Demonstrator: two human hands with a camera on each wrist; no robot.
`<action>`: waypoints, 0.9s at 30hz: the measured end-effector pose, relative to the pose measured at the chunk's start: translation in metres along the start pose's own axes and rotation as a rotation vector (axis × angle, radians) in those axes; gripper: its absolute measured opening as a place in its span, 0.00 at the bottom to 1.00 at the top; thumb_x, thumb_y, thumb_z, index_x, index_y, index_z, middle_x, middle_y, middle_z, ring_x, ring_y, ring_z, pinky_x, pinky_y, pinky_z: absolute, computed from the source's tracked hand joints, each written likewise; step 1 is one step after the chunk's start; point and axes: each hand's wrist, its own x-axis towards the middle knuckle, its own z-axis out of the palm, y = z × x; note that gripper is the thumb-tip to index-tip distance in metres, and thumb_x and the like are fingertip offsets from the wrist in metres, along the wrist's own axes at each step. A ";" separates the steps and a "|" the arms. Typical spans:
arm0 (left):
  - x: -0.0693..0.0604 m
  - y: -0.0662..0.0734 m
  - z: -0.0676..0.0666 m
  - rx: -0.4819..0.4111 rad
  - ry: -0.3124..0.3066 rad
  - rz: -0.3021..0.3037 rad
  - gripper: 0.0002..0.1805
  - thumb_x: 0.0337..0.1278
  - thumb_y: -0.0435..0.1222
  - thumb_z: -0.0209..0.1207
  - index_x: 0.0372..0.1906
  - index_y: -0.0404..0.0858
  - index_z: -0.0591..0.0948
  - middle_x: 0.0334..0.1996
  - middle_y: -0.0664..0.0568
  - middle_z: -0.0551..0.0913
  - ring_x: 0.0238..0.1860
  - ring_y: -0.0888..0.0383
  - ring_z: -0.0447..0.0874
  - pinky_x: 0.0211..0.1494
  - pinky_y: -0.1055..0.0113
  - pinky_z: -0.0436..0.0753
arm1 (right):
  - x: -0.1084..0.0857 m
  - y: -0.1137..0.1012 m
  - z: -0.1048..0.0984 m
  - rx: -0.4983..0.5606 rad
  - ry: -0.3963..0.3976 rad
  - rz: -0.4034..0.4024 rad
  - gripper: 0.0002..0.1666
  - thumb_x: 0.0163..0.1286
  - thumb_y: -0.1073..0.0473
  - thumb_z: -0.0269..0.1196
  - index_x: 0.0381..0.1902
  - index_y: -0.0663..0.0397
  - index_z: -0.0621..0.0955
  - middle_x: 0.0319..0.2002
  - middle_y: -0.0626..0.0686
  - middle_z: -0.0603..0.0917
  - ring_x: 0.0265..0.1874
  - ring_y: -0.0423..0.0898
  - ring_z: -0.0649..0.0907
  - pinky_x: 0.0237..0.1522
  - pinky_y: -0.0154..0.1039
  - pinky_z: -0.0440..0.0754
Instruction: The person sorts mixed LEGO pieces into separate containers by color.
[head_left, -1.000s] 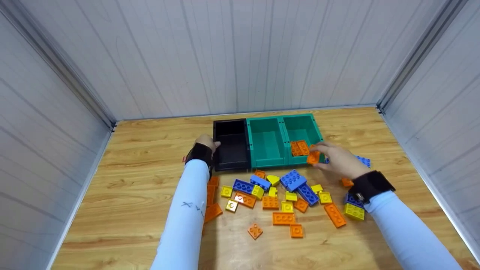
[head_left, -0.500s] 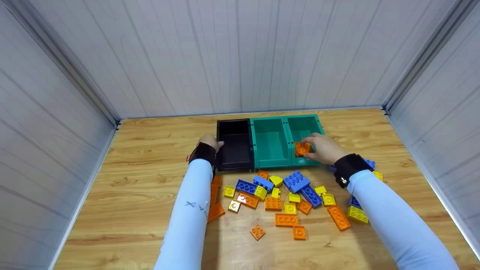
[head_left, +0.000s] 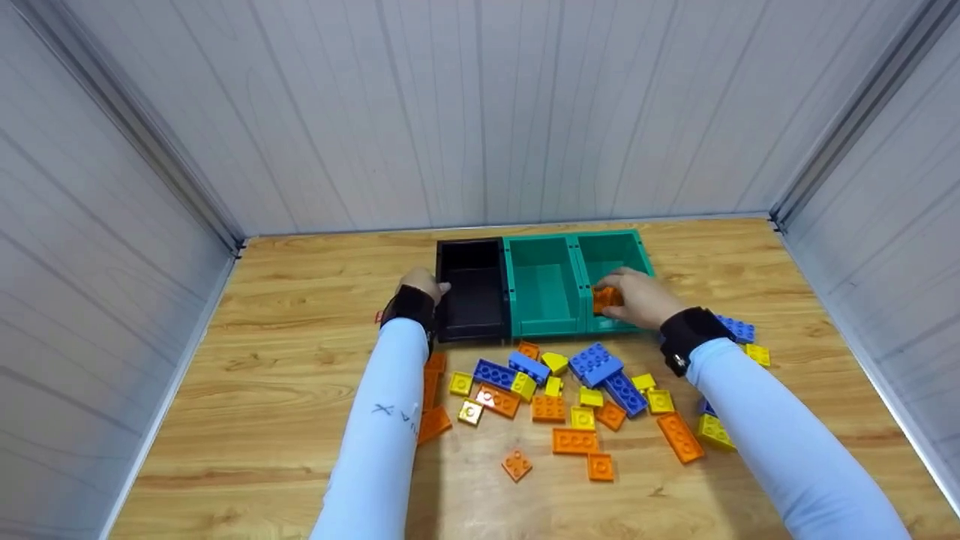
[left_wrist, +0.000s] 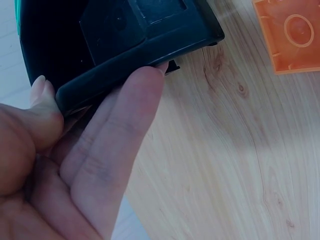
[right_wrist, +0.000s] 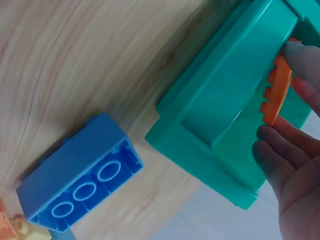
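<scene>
My left hand [head_left: 420,282] grips the left side wall of the black bin [head_left: 472,300]. In the left wrist view its thumb hooks over the rim, with straighter fingers along the outside. My right hand [head_left: 643,298] reaches into the right-hand green bin [head_left: 611,259]. Between its thumb and fingertips it pinches a thin orange toy brick [right_wrist: 280,90], seen edge-on with studs showing in the right wrist view. Other orange bricks lie in that bin but are mostly hidden behind the hand. The middle green bin [head_left: 540,296] stands beside the black one.
Several loose orange, yellow and blue bricks are scattered in front of the bins, among them a stacked blue brick [head_left: 596,364] and an orange plate [head_left: 680,437]. A blue brick [right_wrist: 80,172] lies beside the right green bin. Grey panel walls [head_left: 480,112] enclose the wooden table [head_left: 300,300].
My right hand has moved left and down into the right green bin with the orange brick. The left hand stays on the black bin; the view has shifted slightly.
</scene>
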 end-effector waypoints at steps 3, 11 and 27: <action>0.018 -0.010 0.010 0.023 0.002 0.005 0.21 0.68 0.43 0.60 0.39 0.26 0.87 0.47 0.36 0.85 0.49 0.44 0.83 0.54 0.57 0.80 | -0.002 -0.003 0.000 -0.001 0.015 0.005 0.24 0.67 0.60 0.68 0.59 0.61 0.80 0.62 0.68 0.73 0.61 0.66 0.73 0.59 0.59 0.73; 0.037 -0.017 0.019 0.046 -0.021 0.018 0.23 0.70 0.47 0.58 0.40 0.29 0.88 0.49 0.39 0.85 0.49 0.46 0.83 0.54 0.56 0.79 | -0.029 -0.023 -0.006 0.024 0.126 -0.006 0.18 0.68 0.61 0.67 0.54 0.59 0.83 0.53 0.62 0.80 0.54 0.62 0.78 0.54 0.56 0.77; 0.042 -0.021 0.019 -0.032 -0.013 -0.043 0.22 0.69 0.44 0.59 0.31 0.27 0.87 0.47 0.36 0.85 0.43 0.46 0.83 0.49 0.56 0.80 | -0.077 -0.057 0.062 -0.032 0.114 0.061 0.19 0.72 0.51 0.63 0.54 0.55 0.84 0.47 0.57 0.80 0.43 0.54 0.81 0.45 0.53 0.81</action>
